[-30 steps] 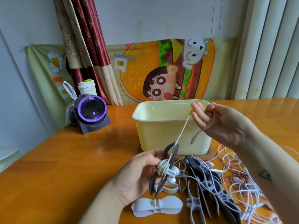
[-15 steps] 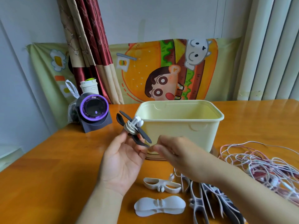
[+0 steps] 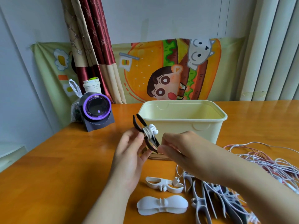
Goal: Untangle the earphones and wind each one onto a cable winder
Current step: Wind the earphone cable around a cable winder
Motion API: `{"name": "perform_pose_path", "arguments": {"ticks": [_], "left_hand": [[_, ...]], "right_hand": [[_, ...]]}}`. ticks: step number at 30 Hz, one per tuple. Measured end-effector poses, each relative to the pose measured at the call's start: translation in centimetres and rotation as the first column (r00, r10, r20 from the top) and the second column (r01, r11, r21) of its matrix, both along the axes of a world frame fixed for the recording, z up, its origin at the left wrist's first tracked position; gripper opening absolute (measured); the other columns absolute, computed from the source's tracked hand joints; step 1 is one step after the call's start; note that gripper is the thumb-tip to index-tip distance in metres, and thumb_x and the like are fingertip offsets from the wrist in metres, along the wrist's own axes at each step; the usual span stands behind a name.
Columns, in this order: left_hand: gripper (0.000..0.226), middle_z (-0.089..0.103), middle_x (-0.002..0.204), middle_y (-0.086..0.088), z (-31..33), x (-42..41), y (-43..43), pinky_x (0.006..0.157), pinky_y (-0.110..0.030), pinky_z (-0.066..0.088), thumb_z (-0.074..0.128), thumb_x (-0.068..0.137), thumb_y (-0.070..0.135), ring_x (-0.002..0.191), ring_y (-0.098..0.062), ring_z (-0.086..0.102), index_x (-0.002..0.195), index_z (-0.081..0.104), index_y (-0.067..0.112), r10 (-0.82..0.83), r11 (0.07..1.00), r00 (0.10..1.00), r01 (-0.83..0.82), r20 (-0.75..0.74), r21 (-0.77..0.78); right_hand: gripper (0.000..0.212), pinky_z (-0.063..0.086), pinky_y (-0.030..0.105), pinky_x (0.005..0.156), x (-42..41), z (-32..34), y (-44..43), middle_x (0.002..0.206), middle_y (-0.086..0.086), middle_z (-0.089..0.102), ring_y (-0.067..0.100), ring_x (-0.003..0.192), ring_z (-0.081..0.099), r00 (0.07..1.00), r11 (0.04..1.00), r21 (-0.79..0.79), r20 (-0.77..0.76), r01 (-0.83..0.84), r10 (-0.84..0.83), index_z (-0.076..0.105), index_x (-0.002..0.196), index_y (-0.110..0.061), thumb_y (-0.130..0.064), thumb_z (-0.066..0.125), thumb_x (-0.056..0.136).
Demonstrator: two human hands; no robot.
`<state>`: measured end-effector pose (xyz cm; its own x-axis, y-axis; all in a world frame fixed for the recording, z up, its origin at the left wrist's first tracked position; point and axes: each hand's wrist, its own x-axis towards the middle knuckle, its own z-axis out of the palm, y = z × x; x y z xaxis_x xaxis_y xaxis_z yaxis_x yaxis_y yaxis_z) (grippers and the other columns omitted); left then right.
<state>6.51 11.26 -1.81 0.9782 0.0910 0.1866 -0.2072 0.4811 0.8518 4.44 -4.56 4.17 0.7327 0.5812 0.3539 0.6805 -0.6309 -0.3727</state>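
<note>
Head view: my left fingers (image 3: 129, 139) grip black winder (image 3: 139, 122), earphone (image 3: 151, 129) part-wound; right fingers (image 3: 165, 148) pinch its lower end; loose tail probably wraps next.

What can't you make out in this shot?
Head view:
black winder lower tip: covered by the right hand.
Yellow bin floor: hidden behind its front wall.
Earphone tangle: cut off by the right edge, count unclear.
Winder pile: partly under the right forearm, cut by the bottom edge.

Black winder (image 3: 142, 126), white earphone cable (image 3: 151, 130) on it. Pale yellow tub (image 3: 182, 126). Orange-brown wood-grain table (image 3: 56, 167). White spare winders (image 3: 162, 205). White, pink and red cable tangle (image 3: 267, 160). Dark red and beige patterned curtain (image 3: 90, 46). Pale green wall cloth (image 3: 169, 67), cartoon burger print. Black gadget (image 3: 97, 109), purple ring.
</note>
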Motion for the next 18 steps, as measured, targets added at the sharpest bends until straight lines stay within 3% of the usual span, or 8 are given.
{"name": "perform_pose_path", "arguments": {"ticks": [3, 6, 9, 14, 18], "left_hand": [[0.030, 0.071, 0.104, 0.003, -0.4, -0.3, -0.4, 0.076, -0.029, 0.055, 0.060, 0.082, 0.030, 0.093, -0.011, 0.069, 0.111, 0.061, 0.022, 0.020, 0.949, 0.995, -0.051, 0.101, 0.312], [0.023, 0.068, 0.105, 0.008, -0.5, -0.5, -0.7, 0.078, -0.029, 0.057, 0.060, 0.088, 0.031, 0.094, -0.009, 0.069, 0.111, 0.061, 0.029, 0.005, 0.846, 0.989, -0.082, 0.145, 0.527], [0.017, 0.069, 0.103, 0.007, -0.5, -0.6, -0.7, 0.074, -0.025, 0.056, 0.057, 0.094, 0.018, 0.090, -0.008, 0.069, 0.108, 0.062, 0.027, -0.027, 0.825, 0.993, -0.042, 0.113, 0.564], [0.017, 0.070, 0.099, 0.012, -0.6, -0.7, -0.8, 0.087, -0.032, 0.055, 0.055, 0.096, 0.015, 0.093, -0.009, 0.068, 0.108, 0.063, 0.025, -0.071, 0.756, 0.994, 0.002, 0.079, 0.655], [0.019, 0.070, 0.101, 0.002, -0.4, -0.6, -0.7, 0.073, -0.025, 0.055, 0.053, 0.097, 0.010, 0.088, -0.013, 0.069, 0.109, 0.063, 0.021, -0.111, 0.815, 0.993, 0.068, 0.040, 0.575]], "right_hand": [[0.029, 0.039, 0.024, 0.055, 0.1, 0.4, -0.4, 0.063, -0.003, 0.054, 0.013, 0.059, 0.050, 0.999, 0.999, 0.020, 0.020, 0.025, -0.025, 0.055, 0.079, -0.014, -0.033, 0.043, 0.097], [0.028, 0.046, 0.035, 0.066, 0.7, 0.6, -1.1, 0.073, 0.000, 0.063, 0.015, 0.069, 0.059, 0.996, 0.994, 0.070, 0.030, 0.079, -0.082, 0.055, 0.079, -0.017, -0.034, 0.041, 0.096], [0.029, 0.047, 0.035, 0.070, 1.1, 0.6, -1.2, 0.077, 0.001, 0.067, 0.013, 0.072, 0.062, 0.993, 0.988, 0.101, 0.006, 0.118, -0.120, 0.055, 0.081, -0.015, -0.034, 0.039, 0.096], [0.027, 0.053, 0.025, 0.072, 1.1, 1.0, -1.2, 0.078, -0.007, 0.072, 0.001, 0.073, 0.067, 0.990, 0.945, 0.296, -0.036, 0.139, -0.135, 0.056, 0.084, -0.014, -0.033, 0.041, 0.096], [0.028, 0.056, 0.022, 0.074, 1.0, 1.0, -1.0, 0.082, -0.005, 0.073, 0.001, 0.076, 0.069, 0.994, 0.853, 0.510, -0.076, 0.111, -0.084, 0.055, 0.084, -0.007, -0.027, 0.041, 0.097]]}}
